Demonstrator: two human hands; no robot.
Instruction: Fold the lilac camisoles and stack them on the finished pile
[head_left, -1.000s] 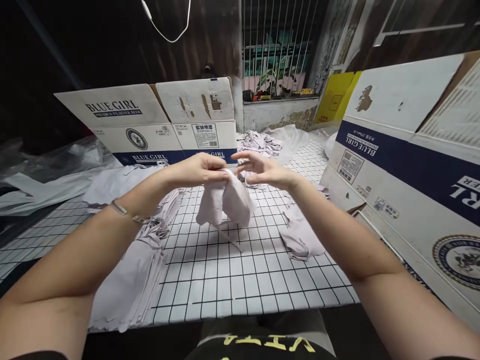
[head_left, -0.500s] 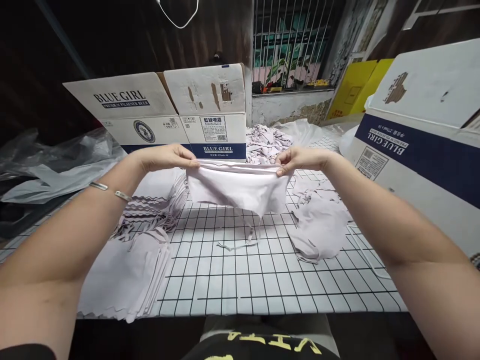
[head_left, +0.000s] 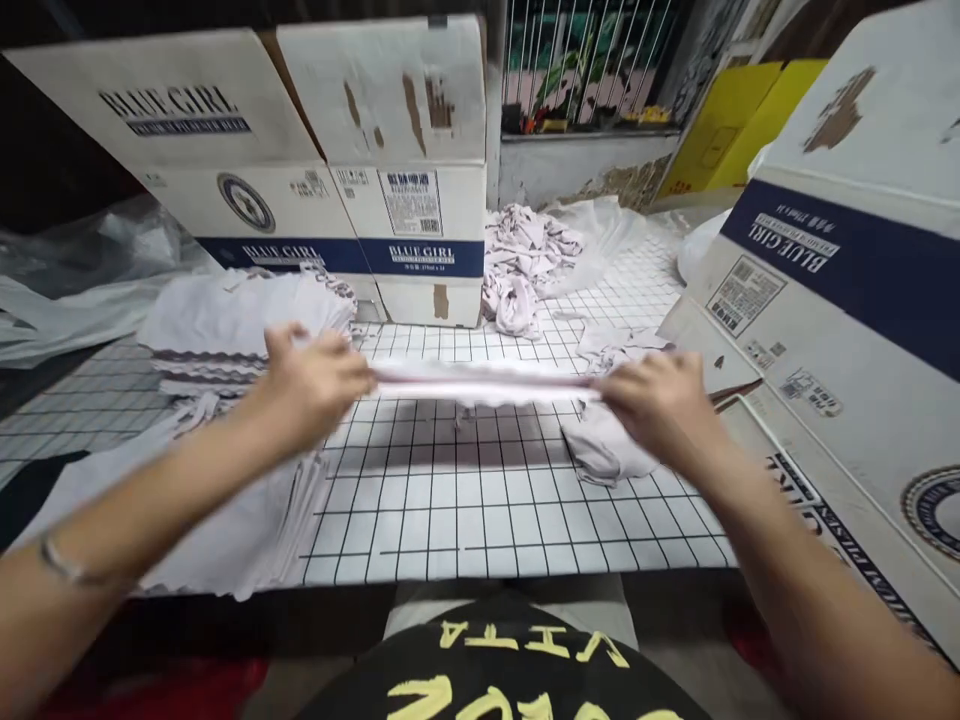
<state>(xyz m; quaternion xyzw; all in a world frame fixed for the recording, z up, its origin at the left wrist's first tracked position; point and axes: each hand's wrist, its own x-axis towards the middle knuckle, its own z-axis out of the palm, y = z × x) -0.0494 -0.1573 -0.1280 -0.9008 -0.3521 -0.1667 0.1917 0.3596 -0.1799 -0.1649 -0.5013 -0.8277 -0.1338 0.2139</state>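
Note:
My left hand (head_left: 319, 388) and my right hand (head_left: 658, 400) are both closed on opposite ends of a pale pink garment (head_left: 484, 383). It is pulled taut between them in a narrow band above the gridded tabletop, with a wavy edge and a darker line along it. Motion blurs the cloth and the hands, so its exact kind is unclear. Under my left arm lies a stack of flat pale garments (head_left: 236, 530). Behind that sits another stack with wavy edges (head_left: 225, 315). Near my right hand, crumpled pale garments (head_left: 606, 445) rest on the table.
An opened white and blue beer carton (head_left: 420, 205) stands at the back left, and another carton (head_left: 847, 290) flanks the right side. A heaped pile of pale cloth (head_left: 532, 245) lies at the back. Clear plastic bags (head_left: 97, 250) are at the far left.
Both hands have come lower and nearer, and the garment has gone from hanging down to a taut, narrow band. The view has tilted down.

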